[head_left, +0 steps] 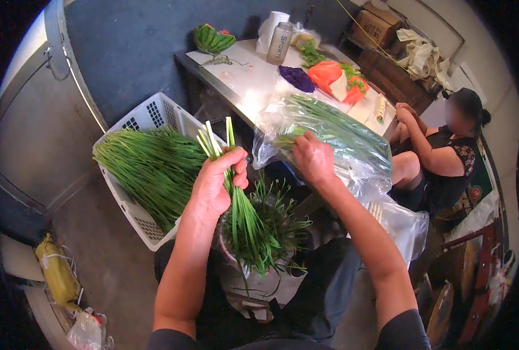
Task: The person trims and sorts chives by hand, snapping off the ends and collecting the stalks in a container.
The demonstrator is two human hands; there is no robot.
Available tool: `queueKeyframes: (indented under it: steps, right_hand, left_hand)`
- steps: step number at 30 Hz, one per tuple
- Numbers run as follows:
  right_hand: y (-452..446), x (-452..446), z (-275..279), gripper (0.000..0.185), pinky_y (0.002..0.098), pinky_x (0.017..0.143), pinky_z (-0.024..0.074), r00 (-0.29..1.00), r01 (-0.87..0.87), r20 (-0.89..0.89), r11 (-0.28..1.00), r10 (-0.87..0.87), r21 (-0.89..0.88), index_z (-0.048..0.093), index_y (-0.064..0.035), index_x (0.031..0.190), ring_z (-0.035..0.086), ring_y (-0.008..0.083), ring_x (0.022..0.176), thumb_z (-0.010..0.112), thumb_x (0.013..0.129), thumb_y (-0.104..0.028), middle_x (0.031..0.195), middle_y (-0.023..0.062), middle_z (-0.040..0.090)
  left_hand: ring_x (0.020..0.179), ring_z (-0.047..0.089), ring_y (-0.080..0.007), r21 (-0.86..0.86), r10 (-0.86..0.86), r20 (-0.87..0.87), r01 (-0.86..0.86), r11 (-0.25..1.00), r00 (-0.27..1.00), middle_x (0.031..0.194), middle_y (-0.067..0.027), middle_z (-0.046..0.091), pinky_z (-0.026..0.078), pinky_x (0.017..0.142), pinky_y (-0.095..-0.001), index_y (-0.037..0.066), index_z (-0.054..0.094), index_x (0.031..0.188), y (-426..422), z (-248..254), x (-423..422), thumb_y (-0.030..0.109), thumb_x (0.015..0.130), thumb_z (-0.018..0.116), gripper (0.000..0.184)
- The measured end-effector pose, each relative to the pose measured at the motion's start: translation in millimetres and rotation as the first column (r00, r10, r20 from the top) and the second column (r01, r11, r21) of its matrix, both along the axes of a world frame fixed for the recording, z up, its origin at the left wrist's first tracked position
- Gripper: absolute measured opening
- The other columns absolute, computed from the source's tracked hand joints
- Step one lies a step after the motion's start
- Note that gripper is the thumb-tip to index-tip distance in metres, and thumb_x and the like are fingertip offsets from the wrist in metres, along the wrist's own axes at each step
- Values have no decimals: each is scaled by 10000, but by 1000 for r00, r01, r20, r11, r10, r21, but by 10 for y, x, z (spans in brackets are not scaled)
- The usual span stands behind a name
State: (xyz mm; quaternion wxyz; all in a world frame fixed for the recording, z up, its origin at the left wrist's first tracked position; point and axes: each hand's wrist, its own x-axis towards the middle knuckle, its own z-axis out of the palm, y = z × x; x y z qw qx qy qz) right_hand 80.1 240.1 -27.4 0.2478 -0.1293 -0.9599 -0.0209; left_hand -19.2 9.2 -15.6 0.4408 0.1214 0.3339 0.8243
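My left hand [219,178] is closed round a bunch of green stalks [245,219], pale ends up and leaves hanging over a container of green trimmings [282,219] between my knees. My right hand [315,157] is at the near left part of a clear plastic bag [353,149] with long green stalks inside; its fingers are curled, and what they hold, if anything, is hidden. To the left, a white plastic crate [172,114] holds a big heap of green stalks [151,169].
A table [236,67] bears a cut watermelon [212,39], a bottle [280,44], a purple cloth [296,79] and red bags [324,76]. Another person [452,140] sits at the right. More clear bags [396,224] lie near my right knee. A yellow sack [56,271] stands lower left.
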Motion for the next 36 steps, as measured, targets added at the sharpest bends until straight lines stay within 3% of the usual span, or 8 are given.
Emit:
queueKeyframes:
  steps: [12,16,19,22,24,25,31,36]
  right_hand:
    - [-281,267,342,84,425,595,499,972,-144,-187,990,140,-7,656,-67,909,623,339,696,632,838,-104,883,98,613]
    - [-241,287,319,104,411,604,504,993,-79,-92,997,79,-2,659,-61,922,625,336,699,646,825,-96,891,107,626]
    - [-364,329,415,147,373,586,500,947,-229,-252,968,198,-100,663,-58,952,624,295,659,680,810,-91,858,106,633]
    - [-623,322,635,105,366,578,501,915,-349,-330,863,230,-366,670,-39,898,625,274,637,683,803,-82,757,112,607]
    - [-777,309,763,106,302,579,487,930,-354,-328,639,164,-683,676,-21,902,603,178,613,689,821,-88,728,82,633]
    - [-878,312,859,123,251,557,472,918,-396,-367,423,153,-815,671,-1,919,571,99,600,676,863,-110,729,41,650]
    - [-943,218,929,160,196,464,412,905,-421,-409,107,117,-901,667,-10,933,513,33,534,679,891,-164,707,-5,624]
    - [-1021,181,896,161,199,445,395,903,-429,-426,65,56,-901,666,-17,906,493,36,505,685,889,-176,684,-9,610]
  left_hand:
    - [480,465,-114,-80,42,-196,-59,995,980,693,-35,569,356,451,-267,68,597,877,86,-30,72,170,834,672,134]
    - [486,479,-112,-127,28,-228,-58,990,973,718,-52,601,365,449,-264,50,616,876,105,-40,99,146,812,692,138]
    - [476,493,-111,-139,32,-259,-70,988,965,714,-56,606,379,446,-259,38,632,889,120,9,149,119,801,688,132]
    - [477,510,-110,-147,22,-308,-71,987,951,704,-46,603,392,444,-252,27,639,904,163,58,230,85,794,675,129]
    - [481,513,-107,-94,-5,-349,-30,995,937,696,-31,591,394,443,-254,24,634,901,175,72,290,72,789,673,127]
    - [511,508,-107,-64,-12,-324,-9,998,946,765,-52,627,384,451,-240,-8,656,924,170,60,299,37,771,692,163]
    - [502,505,-108,12,-80,-331,89,996,940,698,-35,586,387,443,-247,-9,634,921,83,90,300,92,762,754,223]
    - [497,505,-109,27,-100,-338,116,993,936,687,-44,583,389,443,-246,1,621,883,75,61,291,102,751,767,221]
